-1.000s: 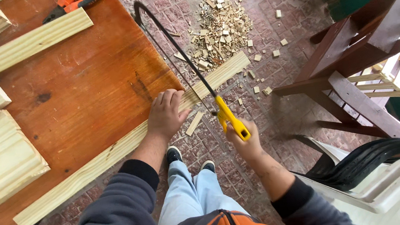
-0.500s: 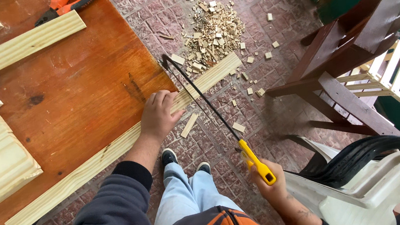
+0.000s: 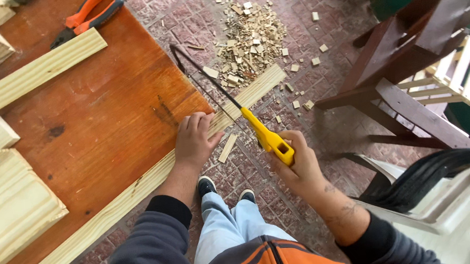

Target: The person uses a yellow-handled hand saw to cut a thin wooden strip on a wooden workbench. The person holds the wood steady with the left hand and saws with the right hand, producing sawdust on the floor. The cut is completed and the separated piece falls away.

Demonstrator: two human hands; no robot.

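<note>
A long pale plank (image 3: pixel 138 196) lies along the edge of my orange-brown table (image 3: pixel 101 116), its far end overhanging the floor. My left hand (image 3: pixel 193 142) presses flat on it, grip open. My right hand (image 3: pixel 301 163) is wrapped tight around the yellow handle of the saw (image 3: pixel 232 104), its blade crossing the plank.

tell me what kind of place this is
Probably a home porch or patio used as a makeshift woodworking spot: a worn wooden table bearing pine boards, a paved brick floor littered with wood offcuts, and white plastic chairs stacked nearby.
</note>
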